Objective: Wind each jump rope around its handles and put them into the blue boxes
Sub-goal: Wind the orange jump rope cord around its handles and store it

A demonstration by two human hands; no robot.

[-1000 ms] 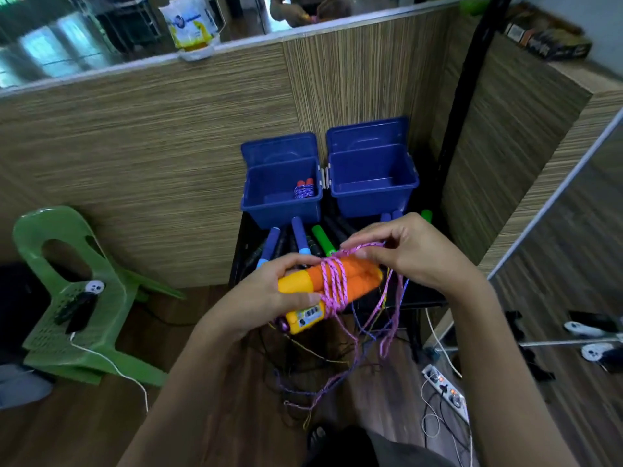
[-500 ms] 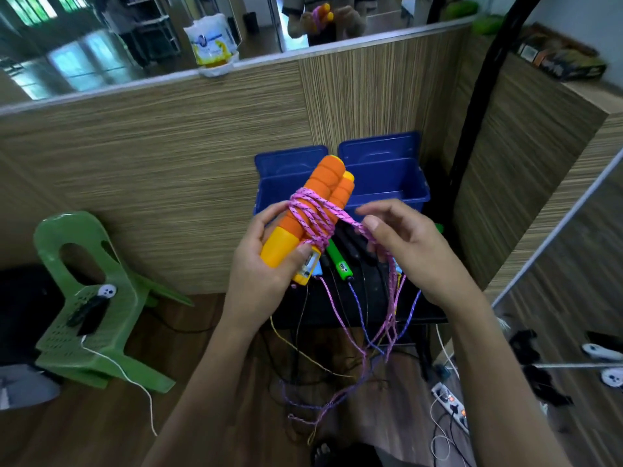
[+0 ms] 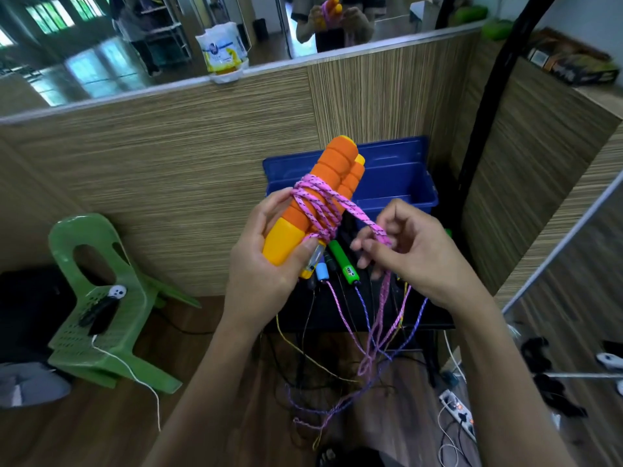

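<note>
A partition wall faced in striped wood-grain laminate runs across the back, and a matching panel closes in the right side. Above the partition a long mirror reflects bright windows and a glossy floor. A white and yellow bag sits on the ledge at the mirror's foot. The floor is brown wood plank. A green plastic chair stands at the left, a thin white cable trailing from its seat. A black pole rises at the right, and a white power strip lies on the floor below it
</note>
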